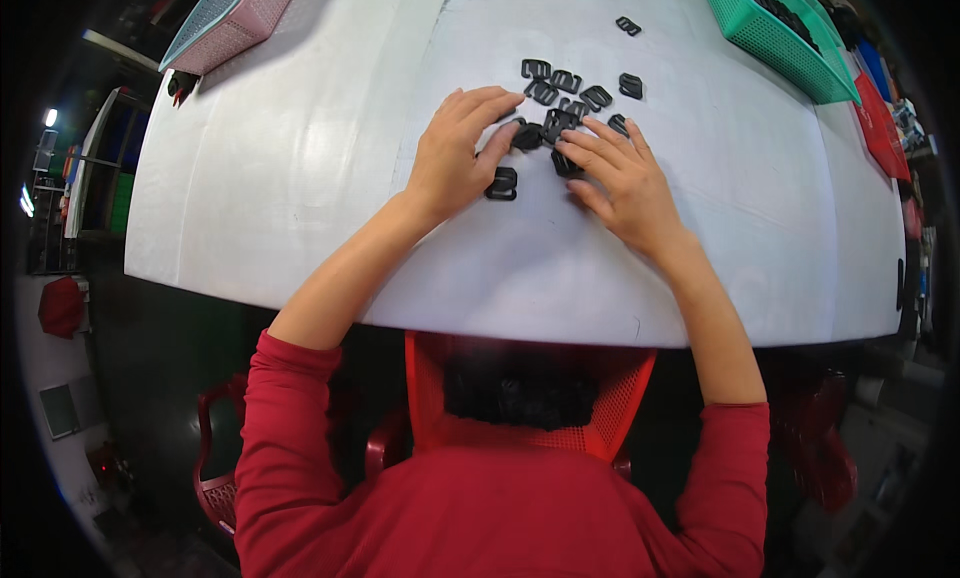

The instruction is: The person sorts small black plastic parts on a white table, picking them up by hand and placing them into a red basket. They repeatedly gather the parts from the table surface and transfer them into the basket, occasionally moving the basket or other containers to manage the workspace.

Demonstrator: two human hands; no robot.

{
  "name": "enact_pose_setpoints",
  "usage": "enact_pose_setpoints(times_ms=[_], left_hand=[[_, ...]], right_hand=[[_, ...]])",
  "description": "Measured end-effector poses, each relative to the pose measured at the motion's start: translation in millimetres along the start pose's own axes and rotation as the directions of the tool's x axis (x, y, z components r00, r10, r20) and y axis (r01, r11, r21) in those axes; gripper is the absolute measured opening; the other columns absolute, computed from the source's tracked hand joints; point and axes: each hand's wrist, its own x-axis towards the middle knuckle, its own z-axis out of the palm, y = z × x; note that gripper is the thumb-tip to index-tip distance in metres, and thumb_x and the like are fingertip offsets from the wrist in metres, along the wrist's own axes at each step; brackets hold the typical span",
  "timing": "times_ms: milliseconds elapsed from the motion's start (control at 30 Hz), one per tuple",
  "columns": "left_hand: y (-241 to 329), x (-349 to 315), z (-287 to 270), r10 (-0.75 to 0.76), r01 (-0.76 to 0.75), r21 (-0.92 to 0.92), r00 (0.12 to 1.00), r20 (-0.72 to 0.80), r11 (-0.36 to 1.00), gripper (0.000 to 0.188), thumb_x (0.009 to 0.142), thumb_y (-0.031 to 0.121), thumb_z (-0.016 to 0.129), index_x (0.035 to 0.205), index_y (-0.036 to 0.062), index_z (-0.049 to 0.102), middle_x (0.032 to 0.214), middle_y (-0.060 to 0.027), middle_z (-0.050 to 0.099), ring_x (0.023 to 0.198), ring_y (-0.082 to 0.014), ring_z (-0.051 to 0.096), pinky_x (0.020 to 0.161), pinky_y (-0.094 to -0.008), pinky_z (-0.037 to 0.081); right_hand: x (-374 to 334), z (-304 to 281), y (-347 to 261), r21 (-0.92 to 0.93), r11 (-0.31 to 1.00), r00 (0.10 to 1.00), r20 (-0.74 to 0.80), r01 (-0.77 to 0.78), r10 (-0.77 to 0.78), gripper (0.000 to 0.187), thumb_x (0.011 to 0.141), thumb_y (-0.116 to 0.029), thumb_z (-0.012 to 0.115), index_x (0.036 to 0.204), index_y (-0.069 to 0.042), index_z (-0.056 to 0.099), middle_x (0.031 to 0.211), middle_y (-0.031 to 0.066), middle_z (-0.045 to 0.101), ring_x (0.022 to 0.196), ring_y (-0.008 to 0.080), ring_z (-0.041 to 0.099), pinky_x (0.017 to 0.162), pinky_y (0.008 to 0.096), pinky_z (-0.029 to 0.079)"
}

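Observation:
Small black plastic strap buckles point(596, 99) lie loosely grouped on the white table. My left hand point(452, 153) is at the group's left side, its fingers stretched out and its thumb apart from them. The thumb tip is beside a dark buckle point(527, 136). My right hand point(632, 188) rests on the right side with fingers spread, the fingertips at a cluster of buckles point(558, 126) and partly hiding it. A single buckle point(501, 184) lies just below my left thumb. Farther off, another buckle point(628, 26) sits alone.
The white table point(270, 198) has a pink and blue basket point(232, 23) at its far left. At the far right stands a green basket point(790, 53) with black pieces inside. A red basket point(430, 398) holding dark items is below the near edge, in front of my body.

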Motion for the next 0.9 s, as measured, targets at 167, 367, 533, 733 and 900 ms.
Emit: enact_pose_setpoints(times_ms=[167,367,533,733,900], left_hand=[[8.8,-13.5,18.4,0.036,-0.061,0.235,0.993,0.108,0.970,0.031,0.087,0.019,0.066,0.117,0.0119,0.064,0.119,-0.0063,0.063,0.115,-0.0235,0.056,0.110,-0.0523,0.028],[7.8,-14.7,23.6,0.115,-0.136,0.267,0.989,0.093,0.954,0.020,0.084,0.020,0.068,0.103,0.0111,0.067,0.104,-0.0031,0.066,0.100,-0.0206,0.061,0.107,-0.0508,0.033],[13.6,-9.5,23.9,0.145,-0.138,0.219,0.989,-0.016,0.966,0.015,0.082,0.019,0.070,0.094,0.0096,0.069,0.091,-0.0035,0.069,0.089,-0.0207,0.064,0.097,-0.0419,0.041],[57.9,-23.4,-4.4,-0.234,0.356,-0.344,0.908,0.349,0.869,0.015,0.084,0.015,0.071,0.094,0.0034,0.070,0.076,-0.0004,0.069,0.061,-0.0050,0.054,0.052,-0.0203,0.039],[57.0,-28.9,-2.8,-0.321,0.501,-0.253,0.793,0.518,0.828,0.017,0.085,0.017,0.070,0.096,0.0030,0.071,0.072,-0.0050,0.068,0.058,-0.0073,0.055,0.053,-0.0225,0.043]], right_hand=[[-15.4,7.2,-21.5,-0.020,0.994,0.993,-0.055,-0.104,0.103,0.031,0.082,-0.022,0.069,0.110,-0.012,0.065,0.122,-0.0002,0.060,0.120,0.0196,0.049,0.109,0.0509,0.028],[-55.5,3.0,-63.4,0.026,0.986,0.982,-0.091,-0.166,0.167,0.023,0.080,-0.018,0.069,0.103,-0.013,0.068,0.115,-0.0014,0.063,0.116,0.0196,0.052,0.105,0.0522,0.031],[-72.2,7.6,-75.6,0.175,0.971,0.957,-0.210,-0.164,0.200,0.024,0.075,-0.011,0.072,0.100,-0.012,0.069,0.106,0.0001,0.064,0.097,0.0218,0.060,0.091,0.0417,0.044],[-63.2,-0.5,-77.3,0.215,0.924,0.887,-0.277,-0.317,0.369,0.024,0.072,-0.008,0.073,0.096,-0.010,0.070,0.093,0.0016,0.065,0.086,0.0219,0.059,0.077,0.0355,0.045],[-64.9,6.4,-71.7,0.074,0.957,0.899,-0.329,-0.282,0.290,0.021,0.075,-0.011,0.072,0.096,-0.010,0.070,0.085,0.0006,0.067,0.083,0.0188,0.060,0.072,0.0330,0.043]])
